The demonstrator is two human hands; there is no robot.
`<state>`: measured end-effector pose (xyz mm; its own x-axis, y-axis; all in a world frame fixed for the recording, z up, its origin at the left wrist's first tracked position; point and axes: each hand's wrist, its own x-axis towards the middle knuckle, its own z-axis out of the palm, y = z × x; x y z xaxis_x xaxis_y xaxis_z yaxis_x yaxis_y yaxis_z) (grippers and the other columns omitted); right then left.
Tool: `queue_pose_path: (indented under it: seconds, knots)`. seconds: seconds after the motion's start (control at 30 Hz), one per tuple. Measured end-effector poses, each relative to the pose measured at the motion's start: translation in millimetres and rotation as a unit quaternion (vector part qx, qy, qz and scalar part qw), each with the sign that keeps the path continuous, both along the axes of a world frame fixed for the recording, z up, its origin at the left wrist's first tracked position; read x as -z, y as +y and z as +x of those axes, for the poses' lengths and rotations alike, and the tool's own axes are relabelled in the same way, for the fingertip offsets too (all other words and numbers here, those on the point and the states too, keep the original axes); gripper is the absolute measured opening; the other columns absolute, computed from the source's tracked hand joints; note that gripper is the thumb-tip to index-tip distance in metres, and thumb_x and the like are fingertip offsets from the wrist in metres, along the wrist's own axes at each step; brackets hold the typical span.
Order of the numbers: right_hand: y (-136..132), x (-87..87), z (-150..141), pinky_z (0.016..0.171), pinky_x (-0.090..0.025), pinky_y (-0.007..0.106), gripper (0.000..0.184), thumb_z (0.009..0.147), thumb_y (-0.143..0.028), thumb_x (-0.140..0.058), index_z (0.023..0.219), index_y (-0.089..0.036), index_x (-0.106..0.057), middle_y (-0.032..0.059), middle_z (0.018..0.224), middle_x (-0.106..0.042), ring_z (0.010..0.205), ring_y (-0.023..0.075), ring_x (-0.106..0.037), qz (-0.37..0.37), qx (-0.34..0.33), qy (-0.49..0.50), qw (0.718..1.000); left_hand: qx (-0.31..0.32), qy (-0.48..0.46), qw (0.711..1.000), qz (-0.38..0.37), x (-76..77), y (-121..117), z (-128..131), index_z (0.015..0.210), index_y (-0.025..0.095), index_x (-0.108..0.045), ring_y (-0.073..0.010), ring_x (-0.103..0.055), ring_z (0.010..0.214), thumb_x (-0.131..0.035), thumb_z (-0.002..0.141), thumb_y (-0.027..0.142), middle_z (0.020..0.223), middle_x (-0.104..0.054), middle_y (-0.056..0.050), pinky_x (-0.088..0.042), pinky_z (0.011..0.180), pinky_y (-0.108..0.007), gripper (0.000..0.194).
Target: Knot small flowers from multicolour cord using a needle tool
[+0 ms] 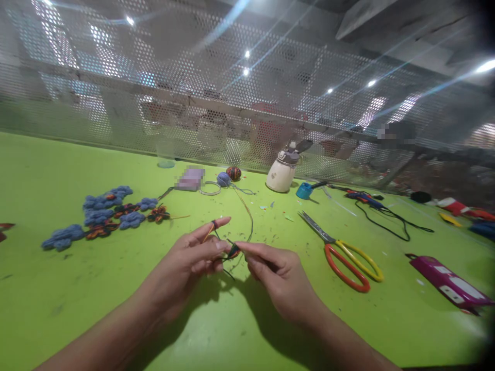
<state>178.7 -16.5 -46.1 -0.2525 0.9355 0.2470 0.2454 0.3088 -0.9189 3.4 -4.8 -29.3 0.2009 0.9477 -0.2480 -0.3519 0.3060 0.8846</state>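
My left hand (193,255) and my right hand (276,275) meet above the green table (58,304). Dark yarn (247,211) is wound round my left index finger, and both hands pinch a small dark-and-orange crochet piece (233,251) between the fingertips. The strand runs back across the table to a blue yarn ball (223,179) and a dark red-and-orange yarn ball (233,172). Whether a hook is in my right hand is hidden.
Several blue and orange-black crochet flowers (104,214) lie at the left. Scissors (340,250) with orange and yellow handles lie at the right, a magenta case (448,281) beyond them. A white bottle (284,170), a blue cap (304,190), a black cord (386,219) and a perforated metal screen (232,103) stand behind.
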Motion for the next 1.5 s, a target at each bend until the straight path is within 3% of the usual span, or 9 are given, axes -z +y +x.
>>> queue_pose_path:
  seconds: [0.23, 0.47, 0.67, 0.83, 0.93, 1.03, 1.17, 1.33, 1.5]
  knots:
    - [0.1, -2.2, 1.2, 0.055, -0.035, 0.026, 0.030, 0.087, -0.019, -0.052, 0.108, -0.019, -0.072, -0.0005, 0.061, -0.053, 0.054, 0.0114, -0.038, 0.037, -0.001, -0.042, 0.998, 0.010, 0.043, 0.996, 0.080, 7.6, 5.9, -1.6, 0.135, 0.023, -0.045, -0.0110, -0.050, 0.056, -0.081, 0.062, 0.023, 0.067, -0.061, 0.002, -0.032, 0.048, -0.021, 0.081]
    - [0.9, -1.5, 3.1, 0.053, -0.036, 0.025, 0.027, 0.087, -0.022, -0.054, 0.106, -0.018, -0.073, -0.0010, 0.060, -0.054, 0.052, 0.0110, -0.039, -0.033, -0.014, -0.018, 0.999, 0.020, 0.126, 0.980, 0.149, 10.2, 5.2, 1.0, 0.139, 0.017, -0.040, -0.0117, -0.047, 0.052, -0.077, 0.065, 0.023, 0.058, -0.055, 0.006, -0.040, 0.051, -0.023, 0.083]
    - [4.6, 1.7, -3.2, 0.058, -0.040, 0.026, 0.021, 0.083, -0.017, -0.057, 0.092, -0.019, -0.075, 0.0021, 0.069, -0.064, 0.062, 0.0133, -0.052, -0.056, -0.008, -0.026, 0.998, 0.045, 0.242, 0.947, 0.207, 20.2, 6.7, 3.2, 0.141, 0.026, -0.039, -0.0140, -0.049, 0.056, -0.067, 0.073, 0.022, 0.061, -0.053, 0.005, -0.037, 0.054, -0.025, 0.074]
    - [8.3, 11.6, -12.0, 0.037, -0.020, 0.019, 0.023, 0.080, -0.032, -0.065, 0.094, -0.014, -0.067, -0.0075, 0.047, -0.045, 0.038, 0.0049, -0.030, -0.220, 0.011, 0.141, 0.965, -0.014, 0.340, 0.906, 0.253, 19.2, 0.6, 9.1, 0.141, 0.029, -0.041, -0.0135, -0.049, 0.055, -0.060, 0.080, 0.021, 0.064, -0.057, 0.004, -0.038, 0.056, -0.025, 0.064]
    - [7.0, 14.3, -14.5, 0.034, -0.017, 0.017, 0.026, 0.078, -0.036, -0.069, 0.093, -0.016, -0.061, -0.0077, 0.052, -0.050, 0.035, 0.0031, -0.030, -0.250, -0.005, 0.248, 0.936, -0.049, 0.271, 0.933, 0.232, 15.9, 0.5, 11.4, 0.139, 0.025, -0.044, -0.0133, -0.051, 0.057, -0.066, 0.076, 0.023, 0.068, -0.061, 0.002, -0.040, 0.057, -0.025, 0.067]
    - [4.1, 14.3, -13.9, 0.035, -0.020, 0.016, 0.022, 0.081, -0.034, -0.067, 0.093, -0.017, -0.059, -0.0077, 0.053, -0.050, 0.035, 0.0027, -0.031, -0.217, -0.017, 0.283, 0.934, -0.037, 0.139, 0.976, 0.162, 13.5, 4.1, 10.1, 0.137, 0.020, -0.043, -0.0129, -0.052, 0.058, -0.075, 0.069, 0.023, 0.066, -0.063, 0.002, -0.041, 0.056, -0.023, 0.075]
    - [1.1, 12.2, -10.3, 0.038, -0.025, 0.017, 0.021, 0.085, -0.033, -0.062, 0.098, -0.017, -0.061, -0.0067, 0.054, -0.050, 0.039, 0.0042, -0.034, -0.141, -0.016, 0.213, 0.967, -0.031, 0.039, 0.992, 0.114, 8.6, 4.1, 6.1, 0.129, 0.017, -0.049, -0.0098, -0.050, 0.055, -0.081, 0.061, 0.019, 0.063, -0.063, 0.003, -0.039, 0.053, -0.020, 0.075]
    - [-0.4, 6.6, -0.9, 0.045, -0.034, 0.021, 0.018, 0.088, -0.024, -0.057, 0.101, -0.016, -0.065, -0.0043, 0.058, -0.050, 0.049, 0.0079, -0.042, 0.009, 0.012, 0.074, 0.997, -0.030, 0.020, 0.994, 0.102, -0.7, -1.1, 2.6, 0.126, 0.016, -0.051, -0.0076, -0.048, 0.049, -0.084, 0.057, 0.017, 0.057, -0.062, 0.006, -0.037, 0.049, -0.018, 0.076]
    - [2.1, -3.2, 8.3, 0.054, -0.044, 0.022, 0.016, 0.087, -0.014, -0.057, 0.096, -0.015, -0.069, 0.0007, 0.067, -0.063, 0.056, 0.0099, -0.055, 0.175, 0.019, -0.048, 0.983, -0.045, 0.032, 0.990, 0.126, -5.2, -3.3, 0.5, 0.124, 0.016, -0.051, -0.0084, -0.049, 0.050, -0.084, 0.057, 0.017, 0.056, -0.063, 0.006, -0.039, 0.048, -0.018, 0.076]
